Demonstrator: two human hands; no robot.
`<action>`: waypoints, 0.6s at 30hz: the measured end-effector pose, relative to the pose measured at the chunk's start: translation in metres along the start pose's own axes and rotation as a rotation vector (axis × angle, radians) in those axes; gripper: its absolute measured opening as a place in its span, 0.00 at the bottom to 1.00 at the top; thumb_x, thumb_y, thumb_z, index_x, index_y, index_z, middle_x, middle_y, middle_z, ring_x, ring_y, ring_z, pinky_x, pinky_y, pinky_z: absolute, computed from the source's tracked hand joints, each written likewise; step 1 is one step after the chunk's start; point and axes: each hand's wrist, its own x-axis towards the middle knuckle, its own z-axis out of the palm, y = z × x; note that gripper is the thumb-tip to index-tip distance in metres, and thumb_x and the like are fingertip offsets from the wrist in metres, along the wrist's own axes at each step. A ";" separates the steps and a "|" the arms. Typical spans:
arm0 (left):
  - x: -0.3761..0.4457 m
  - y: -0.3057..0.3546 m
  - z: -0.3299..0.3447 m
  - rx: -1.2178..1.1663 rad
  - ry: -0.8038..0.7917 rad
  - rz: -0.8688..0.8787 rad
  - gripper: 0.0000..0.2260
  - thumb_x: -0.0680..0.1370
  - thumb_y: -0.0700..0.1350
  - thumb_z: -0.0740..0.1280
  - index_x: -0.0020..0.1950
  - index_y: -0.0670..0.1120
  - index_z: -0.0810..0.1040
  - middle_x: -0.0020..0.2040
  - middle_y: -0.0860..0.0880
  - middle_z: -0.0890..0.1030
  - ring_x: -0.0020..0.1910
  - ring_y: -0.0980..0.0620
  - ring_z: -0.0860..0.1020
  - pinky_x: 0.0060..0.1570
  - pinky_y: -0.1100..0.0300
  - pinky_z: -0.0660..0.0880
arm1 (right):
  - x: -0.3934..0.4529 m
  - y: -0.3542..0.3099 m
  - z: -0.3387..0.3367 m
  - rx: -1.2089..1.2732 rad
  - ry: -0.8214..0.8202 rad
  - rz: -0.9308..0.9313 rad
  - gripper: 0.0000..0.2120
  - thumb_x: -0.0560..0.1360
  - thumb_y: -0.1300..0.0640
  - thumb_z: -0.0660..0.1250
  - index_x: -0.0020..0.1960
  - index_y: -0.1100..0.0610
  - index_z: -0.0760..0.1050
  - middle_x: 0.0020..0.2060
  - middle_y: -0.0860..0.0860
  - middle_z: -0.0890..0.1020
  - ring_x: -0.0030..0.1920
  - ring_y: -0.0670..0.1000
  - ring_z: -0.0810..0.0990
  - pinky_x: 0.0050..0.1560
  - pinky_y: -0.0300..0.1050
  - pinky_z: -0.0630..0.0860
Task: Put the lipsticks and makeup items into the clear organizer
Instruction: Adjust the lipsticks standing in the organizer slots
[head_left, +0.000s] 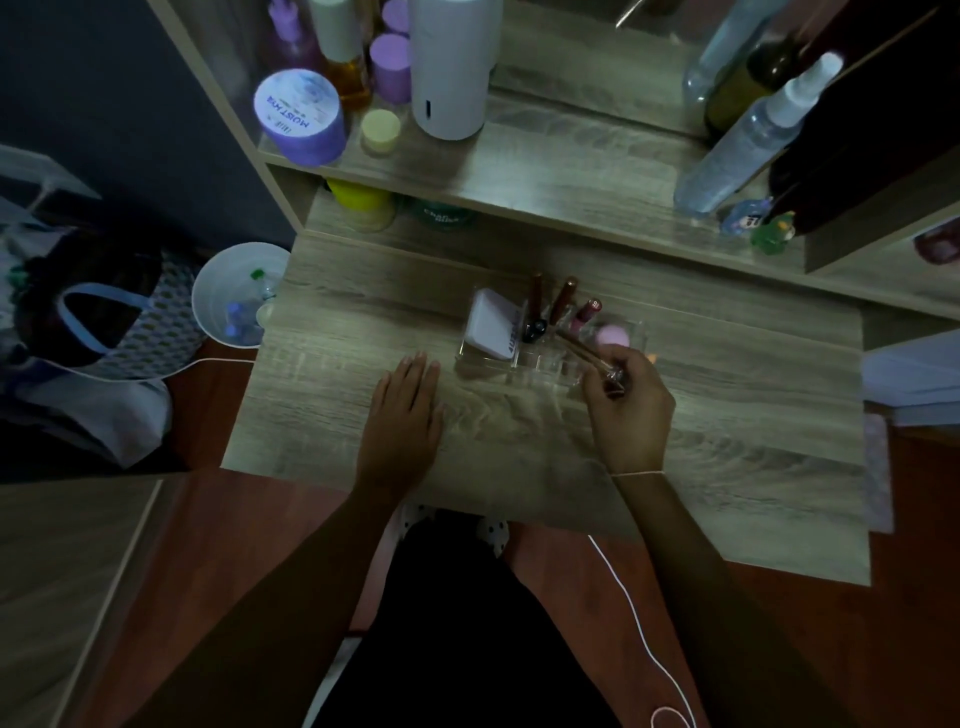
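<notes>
The clear organizer (483, 361) stands on the wooden desk (727, 415). In it are a white compact (491, 325), two brown lipstick tubes (563, 299), a pink lip gloss (584, 314), a small black item (533, 330) and a pink sponge (608, 338). My right hand (631, 410) is at the organizer's right front corner, shut on a thin brush-like stick (579, 348) that slants over the compartments. My left hand (405, 415) lies flat on the desk, just left of the organizer, holding nothing.
An upper shelf (545, 176) carries a white cylinder (449, 67), purple jars (301, 117), a small yellow jar (381, 130) and spray bottles (748, 135). A white bin (239, 296) and a bag (104, 322) sit on the floor at left. A white cable (639, 623) trails below the desk.
</notes>
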 end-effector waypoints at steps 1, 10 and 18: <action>0.000 0.000 0.000 -0.007 0.003 -0.001 0.23 0.80 0.51 0.51 0.73 0.44 0.60 0.73 0.41 0.66 0.73 0.44 0.62 0.72 0.47 0.57 | 0.003 -0.002 0.001 -0.025 -0.014 -0.020 0.08 0.71 0.61 0.70 0.51 0.57 0.79 0.44 0.55 0.84 0.39 0.45 0.76 0.43 0.38 0.72; -0.001 0.000 0.000 -0.020 0.033 0.021 0.23 0.79 0.49 0.54 0.73 0.42 0.63 0.72 0.40 0.68 0.73 0.43 0.64 0.71 0.46 0.58 | 0.025 -0.019 0.017 -0.103 -0.185 0.036 0.08 0.69 0.61 0.70 0.48 0.58 0.80 0.46 0.56 0.82 0.47 0.56 0.81 0.60 0.61 0.74; -0.001 -0.002 0.002 -0.005 0.035 0.017 0.23 0.79 0.50 0.54 0.73 0.43 0.62 0.73 0.41 0.68 0.73 0.44 0.62 0.72 0.47 0.58 | 0.033 -0.025 0.026 -0.133 -0.189 0.018 0.05 0.69 0.62 0.70 0.46 0.61 0.80 0.40 0.57 0.82 0.44 0.57 0.79 0.49 0.56 0.78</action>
